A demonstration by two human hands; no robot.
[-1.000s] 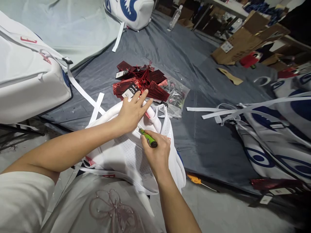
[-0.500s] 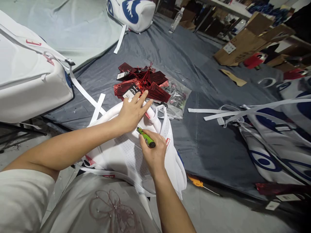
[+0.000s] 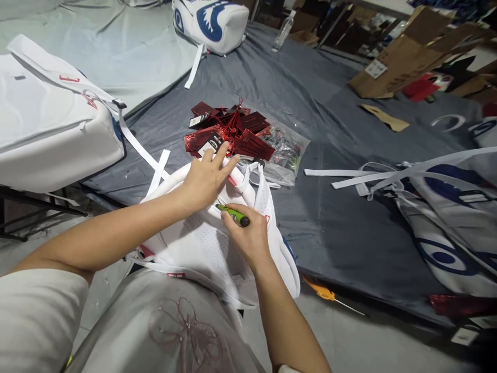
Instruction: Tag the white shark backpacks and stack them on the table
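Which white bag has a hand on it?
The front middle bag: the left hand rests on it. No hand touches the left bag, back bag or right-side bags.

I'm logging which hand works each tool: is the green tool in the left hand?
No, the right hand grips the green tool, while the left hand rests spread on the white bag.

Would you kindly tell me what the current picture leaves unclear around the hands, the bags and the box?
All in the head view:
Left hand: its palm and the white bag beneath, covered by the hand itself.
Green tool: its working tip, too small and indistinct.
Second bag at left: its outer end, cut off by the picture's left edge.
Box label: its print, too small and blurred.
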